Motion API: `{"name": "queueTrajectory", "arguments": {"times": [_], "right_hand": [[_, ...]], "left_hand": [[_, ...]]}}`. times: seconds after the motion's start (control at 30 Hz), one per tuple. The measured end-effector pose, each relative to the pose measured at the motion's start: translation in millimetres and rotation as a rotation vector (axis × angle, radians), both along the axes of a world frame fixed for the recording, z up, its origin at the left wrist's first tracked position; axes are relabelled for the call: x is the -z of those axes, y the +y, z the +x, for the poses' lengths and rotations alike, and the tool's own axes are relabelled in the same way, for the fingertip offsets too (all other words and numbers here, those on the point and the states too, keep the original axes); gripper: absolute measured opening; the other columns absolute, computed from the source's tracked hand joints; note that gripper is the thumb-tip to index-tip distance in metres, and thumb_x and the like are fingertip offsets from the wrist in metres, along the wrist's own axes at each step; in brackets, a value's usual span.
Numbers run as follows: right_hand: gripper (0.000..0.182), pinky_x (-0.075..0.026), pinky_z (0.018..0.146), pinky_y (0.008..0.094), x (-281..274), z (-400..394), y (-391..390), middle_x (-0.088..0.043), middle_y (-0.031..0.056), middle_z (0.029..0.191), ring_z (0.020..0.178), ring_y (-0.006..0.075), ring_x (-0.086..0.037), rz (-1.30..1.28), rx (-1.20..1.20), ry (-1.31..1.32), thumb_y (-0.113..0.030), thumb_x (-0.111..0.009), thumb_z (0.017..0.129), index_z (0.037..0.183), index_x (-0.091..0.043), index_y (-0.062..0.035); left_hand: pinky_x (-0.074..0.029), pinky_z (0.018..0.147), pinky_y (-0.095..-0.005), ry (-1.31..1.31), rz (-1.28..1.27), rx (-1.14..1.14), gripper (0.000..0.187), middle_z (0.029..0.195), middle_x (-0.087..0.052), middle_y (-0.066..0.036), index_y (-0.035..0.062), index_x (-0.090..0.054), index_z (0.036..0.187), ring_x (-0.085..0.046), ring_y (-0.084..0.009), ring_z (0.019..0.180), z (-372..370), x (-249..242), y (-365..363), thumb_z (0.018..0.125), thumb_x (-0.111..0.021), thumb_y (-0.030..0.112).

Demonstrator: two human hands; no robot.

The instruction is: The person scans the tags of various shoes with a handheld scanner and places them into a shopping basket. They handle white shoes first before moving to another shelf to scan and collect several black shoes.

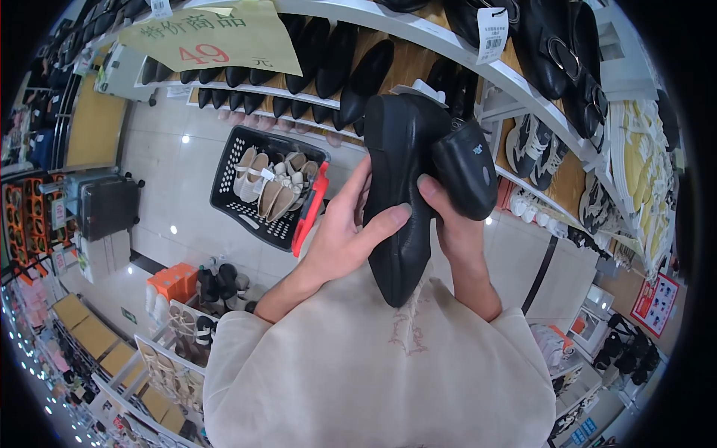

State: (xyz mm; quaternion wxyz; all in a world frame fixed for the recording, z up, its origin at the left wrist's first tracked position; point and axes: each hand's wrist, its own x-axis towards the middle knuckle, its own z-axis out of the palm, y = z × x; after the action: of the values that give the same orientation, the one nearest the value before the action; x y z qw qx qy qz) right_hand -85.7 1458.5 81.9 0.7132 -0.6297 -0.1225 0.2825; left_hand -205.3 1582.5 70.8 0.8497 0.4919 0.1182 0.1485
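A black pointed shoe (398, 201) is in front of my chest, sole edge to the left and toe toward me. My left hand (349, 228) is closed around its left side, the thumb lying across it. My right hand (453, 216) is closed on a second black shoe (467, 168), which is angled beside the first with a small pale mark inside. My right thumb lies between the two shoes. The right hand's other fingers are mostly hidden behind the second shoe. A white piece (422, 92) shows just beyond the shoes' far end.
Shelves of black shoes (337, 63) stand ahead, with a yellow price sign (216, 41) and a hanging tag (492, 36). On the floor to the left is a black basket (224, 179) with a red handle (312, 209), holding light-coloured shoes. Sneakers (528, 149) sit on racks at right.
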Motion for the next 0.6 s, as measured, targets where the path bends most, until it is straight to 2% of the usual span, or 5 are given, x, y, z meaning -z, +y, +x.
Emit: {"name": "queueTrajectory", "arguments": {"times": [0.1, 0.27, 0.43, 0.53, 0.6], "right_hand": [[0.04, -0.05, 0.088, 0.0274, 1.9, -1.8, 3.1, -0.069, 0.0043, 0.111, 0.099, 0.0108, -0.063, -0.003, -0.041, -0.085, -0.007, -0.081, 0.084, 0.121, -0.067, -0.0019], [0.037, -0.051, 0.085, 0.0272, 7.8, -2.7, 9.3, -0.07, 0.0038, 0.109, 0.097, 0.0099, -0.063, -0.211, -0.108, -0.215, -0.012, -0.082, 0.085, 0.118, -0.068, -0.0022], [0.036, -0.052, 0.083, 0.0269, 4.6, -1.2, 13.0, -0.07, 0.0037, 0.107, 0.095, 0.0089, -0.063, -0.303, -0.146, -0.108, -0.013, -0.082, 0.085, 0.116, -0.069, -0.0024], [0.036, -0.051, 0.082, 0.0269, 13.2, -1.3, 13.0, -0.07, 0.0028, 0.106, 0.093, 0.0086, -0.063, -0.203, -0.119, -0.053, -0.012, -0.082, 0.085, 0.117, -0.069, -0.003], [0.036, -0.051, 0.081, 0.0271, 24.6, -0.4, 11.1, -0.069, 0.0019, 0.104, 0.091, 0.0088, -0.062, -0.098, -0.086, -0.053, -0.011, -0.082, 0.085, 0.118, -0.068, -0.0037]], "left_hand": [[-0.033, 0.114, -0.0324, -0.019, -0.004, -0.029, 0.076, 0.149, -0.04, -0.02, -0.0115, -0.019, 0.152, -0.042, -0.0217, 0.137, -3.0, 5.0, 0.1, 0.095, -0.065, 0.009], [-0.036, 0.112, -0.0327, 0.038, 0.068, -0.14, 0.076, 0.145, -0.046, -0.02, -0.0116, -0.025, 0.15, -0.047, -0.0219, 0.133, -6.4, 10.4, 10.6, 0.092, -0.07, 0.006], [-0.038, 0.111, -0.0344, 0.15, 0.285, -0.226, 0.083, 0.143, -0.048, -0.021, -0.0116, -0.027, 0.149, -0.05, -0.0235, 0.13, -14.9, 13.4, 17.4, 0.086, -0.077, 0.007], [-0.04, 0.11, -0.0348, 0.052, 0.222, -0.237, 0.086, 0.142, -0.048, -0.022, -0.0111, -0.026, 0.15, -0.052, -0.0236, 0.128, -14.8, 12.6, 21.5, 0.084, -0.079, 0.007], [-0.041, 0.109, -0.035, -0.067, -0.03, -0.181, 0.085, 0.142, -0.048, -0.022, -0.0103, -0.025, 0.151, -0.052, -0.0233, 0.129, -18.0, 19.5, 31.4, 0.084, -0.077, 0.005]]}}
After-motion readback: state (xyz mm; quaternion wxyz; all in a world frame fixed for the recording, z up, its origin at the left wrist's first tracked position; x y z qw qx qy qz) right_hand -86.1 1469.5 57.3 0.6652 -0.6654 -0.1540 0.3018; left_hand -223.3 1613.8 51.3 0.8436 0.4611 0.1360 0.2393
